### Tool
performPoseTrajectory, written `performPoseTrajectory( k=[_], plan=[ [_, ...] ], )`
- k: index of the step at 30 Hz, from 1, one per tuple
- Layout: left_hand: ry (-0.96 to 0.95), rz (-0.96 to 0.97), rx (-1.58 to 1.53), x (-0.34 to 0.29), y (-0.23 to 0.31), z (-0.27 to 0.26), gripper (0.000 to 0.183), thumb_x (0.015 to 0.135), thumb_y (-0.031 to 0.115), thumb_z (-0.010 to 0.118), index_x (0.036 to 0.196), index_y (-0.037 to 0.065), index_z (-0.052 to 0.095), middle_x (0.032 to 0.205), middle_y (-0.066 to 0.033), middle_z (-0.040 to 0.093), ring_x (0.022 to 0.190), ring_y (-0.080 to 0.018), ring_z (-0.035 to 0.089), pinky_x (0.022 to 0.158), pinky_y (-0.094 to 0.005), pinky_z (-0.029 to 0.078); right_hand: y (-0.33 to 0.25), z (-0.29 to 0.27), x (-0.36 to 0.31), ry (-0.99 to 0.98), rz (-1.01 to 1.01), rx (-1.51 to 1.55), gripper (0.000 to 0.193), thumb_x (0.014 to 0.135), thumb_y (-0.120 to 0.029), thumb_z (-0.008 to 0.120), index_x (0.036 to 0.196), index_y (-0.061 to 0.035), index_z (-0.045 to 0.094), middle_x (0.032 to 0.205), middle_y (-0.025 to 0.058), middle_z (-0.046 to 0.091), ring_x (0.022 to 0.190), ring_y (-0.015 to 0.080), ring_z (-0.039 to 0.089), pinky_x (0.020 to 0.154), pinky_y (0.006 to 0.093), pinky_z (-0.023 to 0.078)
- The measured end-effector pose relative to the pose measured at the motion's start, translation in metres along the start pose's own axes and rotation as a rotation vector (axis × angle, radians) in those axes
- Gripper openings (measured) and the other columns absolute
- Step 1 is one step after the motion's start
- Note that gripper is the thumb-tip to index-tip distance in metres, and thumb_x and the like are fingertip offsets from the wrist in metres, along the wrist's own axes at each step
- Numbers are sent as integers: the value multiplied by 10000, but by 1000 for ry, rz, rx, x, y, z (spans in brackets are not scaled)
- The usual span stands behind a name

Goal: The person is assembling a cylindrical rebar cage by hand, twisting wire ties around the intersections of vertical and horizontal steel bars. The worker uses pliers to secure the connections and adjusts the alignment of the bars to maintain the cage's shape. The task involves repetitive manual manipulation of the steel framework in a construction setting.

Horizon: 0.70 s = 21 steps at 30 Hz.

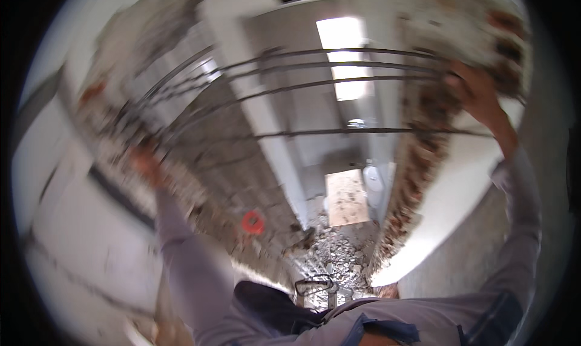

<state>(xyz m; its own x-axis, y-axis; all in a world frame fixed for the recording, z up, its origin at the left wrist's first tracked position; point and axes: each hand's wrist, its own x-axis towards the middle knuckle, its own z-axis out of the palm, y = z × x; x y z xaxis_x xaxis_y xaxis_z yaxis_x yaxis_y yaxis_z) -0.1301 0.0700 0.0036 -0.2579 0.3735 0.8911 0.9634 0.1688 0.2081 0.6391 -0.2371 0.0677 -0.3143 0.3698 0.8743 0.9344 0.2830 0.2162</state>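
The left hand (145, 163) sits at about nine o'clock in the head view, blurred, raised at the end of a grey sleeve; it meets the left ends of a set of dark steel bars (315, 82), though whether the fingers are closed round one cannot be told; the right hand (478, 92) is up at two o'clock, its fingers curled at the right ends of the same bars, seemingly gripping one; the two hands are well apart, with the bars spanning between them across the twelve o'clock part of the picture; a bright ceiling light (342, 55) shows behind the bars; rough brick wall edges (417, 164) run down at three o'clock; rubble (333, 255) lies at six o'clock beside a wooden board (347, 197); a red round object (253, 222) sits near seven o'clock.
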Motion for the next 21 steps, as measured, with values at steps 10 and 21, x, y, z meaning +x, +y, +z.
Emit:
performPoseTrajectory(
  k=[10, 21],
  plan=[
    [225, -494, -763, -7, 29, -48, 602, 967, 456, 290, 1273, -38, 444, 1262, -292, 464, 1081, -469, 499, 912, -541, 403, -19, 29, -6, 107, -61, 25, 114, 930, -120, 476, 925, -9, 503, 747, 128, 454, 650, 273, 445, 591, 316, 367],
    [445, -328, -737, 5, 14, -33, 387, 969, 337, 354, 887, -7, 511, 778, -216, 614, 685, -370, 583, 657, -457, 447, 20, 17, -8, -182, 84, 177, 209, 933, -171, 518, 867, 27, 504, 730, 130, 482, 684, 223, 490, 643, 387, 376]
  ],
)
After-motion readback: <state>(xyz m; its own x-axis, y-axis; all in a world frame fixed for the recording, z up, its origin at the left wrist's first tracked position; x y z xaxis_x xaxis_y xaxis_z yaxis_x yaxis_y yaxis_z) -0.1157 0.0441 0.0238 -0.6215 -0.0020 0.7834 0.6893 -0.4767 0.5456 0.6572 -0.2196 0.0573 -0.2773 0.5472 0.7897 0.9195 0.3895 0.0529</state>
